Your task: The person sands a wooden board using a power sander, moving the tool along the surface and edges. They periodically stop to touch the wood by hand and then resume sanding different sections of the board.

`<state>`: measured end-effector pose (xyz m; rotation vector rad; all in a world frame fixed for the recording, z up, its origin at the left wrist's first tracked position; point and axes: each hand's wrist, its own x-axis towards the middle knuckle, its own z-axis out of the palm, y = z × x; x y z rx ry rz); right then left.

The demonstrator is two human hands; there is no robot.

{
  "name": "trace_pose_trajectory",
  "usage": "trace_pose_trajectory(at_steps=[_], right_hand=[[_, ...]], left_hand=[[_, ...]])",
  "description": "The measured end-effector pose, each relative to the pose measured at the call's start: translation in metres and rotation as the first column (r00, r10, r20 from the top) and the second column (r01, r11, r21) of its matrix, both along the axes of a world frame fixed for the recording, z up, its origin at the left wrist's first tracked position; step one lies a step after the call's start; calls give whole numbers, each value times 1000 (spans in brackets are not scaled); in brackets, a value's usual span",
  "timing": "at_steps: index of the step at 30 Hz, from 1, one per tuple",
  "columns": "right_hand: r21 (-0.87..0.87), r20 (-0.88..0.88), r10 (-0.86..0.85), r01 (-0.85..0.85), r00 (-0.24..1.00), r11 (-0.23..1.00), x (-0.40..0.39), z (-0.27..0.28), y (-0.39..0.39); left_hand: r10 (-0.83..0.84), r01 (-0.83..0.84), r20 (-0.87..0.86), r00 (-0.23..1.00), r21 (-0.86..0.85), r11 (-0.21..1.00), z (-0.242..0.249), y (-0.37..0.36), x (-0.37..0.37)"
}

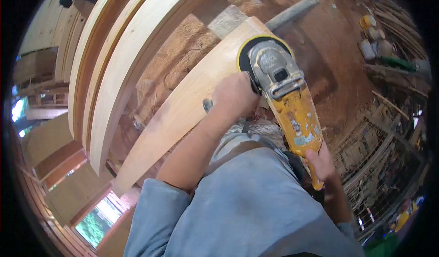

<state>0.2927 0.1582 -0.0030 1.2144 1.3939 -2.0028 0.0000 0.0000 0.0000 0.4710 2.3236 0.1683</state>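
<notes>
A yellow power sander (295,115) with a round, yellow-edged disc lies over the upper end of a pale curved board (183,99). My left hand (235,95) is closed around the side handle near the disc, most of which it hides. At the rear of the tool, my right hand (321,160) is wrapped round the yellow body. The disc face is turned down onto the wood and cannot be seen. The board runs diagonally down to the lower left, in front of my body.
Several curved timber pieces (132,51) stand at the left. A grey bar (292,12) lies beyond the board's top end. Sawdust covers the brown ground (343,51). At the right are containers (372,47) and a metal grid (375,152) with sticks.
</notes>
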Motion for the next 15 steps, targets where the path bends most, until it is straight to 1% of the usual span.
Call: trace_pose_trajectory(at_steps=[2,3,4,5,6,7,8,9,10,11,12,13,14,15], right_hand=[[-49,-69,15,-19,998,999,5,1,12],[-112,-125,25,-39,992,993,-20,-15,-23],[-89,-157,88,-103,984,991,-10,-12,-41],[47,-175,171,-166,969,985,-2,-7,-36],[-43,-170,140,-149,975,988,6,-9,-44],[-30,-167,153,-160,974,987,0,-4,-48],[-13,-170,266,-272,949,962,-10,4,-52],[25,-154,375,-376,914,926,-17,10,-50],[80,-167,457,-450,874,890,-22,13,-51],[94,-158,461,-452,873,887,-25,11,-52],[195,-131,603,-576,787,794,-27,6,-55],[280,-96,728,-683,679,675,-30,1,-57],[289,-84,735,-690,673,664,-35,-2,-68],[263,-105,755,-714,648,649,-40,-5,-81]], left_hand=[[21,-26,53,998,94,995,-11,-8,19],[38,-38,-4,999,31,999,-1,-51,1],[117,-115,55,992,-51,992,8,-77,15],[187,-185,123,975,-26,982,-4,-84,28],[203,-197,131,970,-59,979,-4,-105,43],[281,-275,103,954,-65,959,-13,-128,54],[355,-350,70,932,-77,934,-14,-149,64],[357,-353,86,930,-53,934,-15,-159,76],[377,-377,58,924,-9,926,-13,-174,88],[399,-399,27,917,32,916,-11,-187,98],[402,-403,36,915,45,914,-9,-200,107],[455,-456,37,890,24,890,-4,-211,115],[509,-510,45,860,11,860,-2,-228,119],[519,-520,57,853,18,854,-1,-242,123]])
